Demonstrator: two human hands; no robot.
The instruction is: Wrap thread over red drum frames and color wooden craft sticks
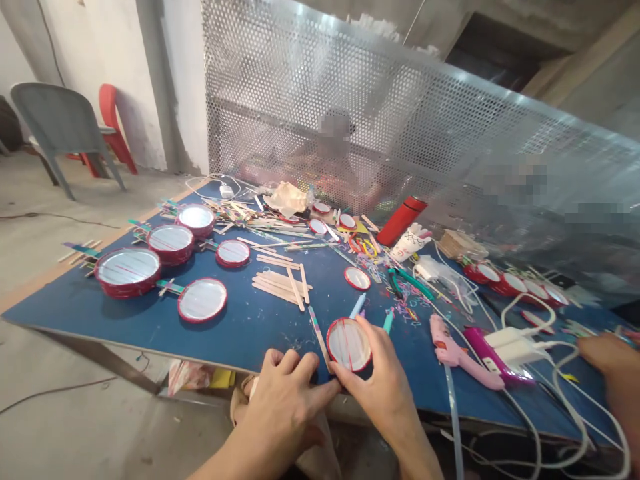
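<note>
My right hand (383, 380) grips a small round red-rimmed lid (349, 345) with a silvery face, resting on the blue table (240, 327) near its front edge. My left hand (285, 393) lies beside it, fingers curled, the fingertips touching the lid's lower left rim and the table edge. A decorated craft stick (318, 330) lies just left of the lid. Coloured sticks poke out behind the lid.
Several finished red lids on sticks (165, 257) line the table's left side, with a pile of plain wooden sticks (283, 283) in the middle. A pink glue gun (457, 353), white cables (520, 343), a red bottle (401, 220). Another person's hand (613, 373) is at right; a perforated metal screen (400, 113) stands behind.
</note>
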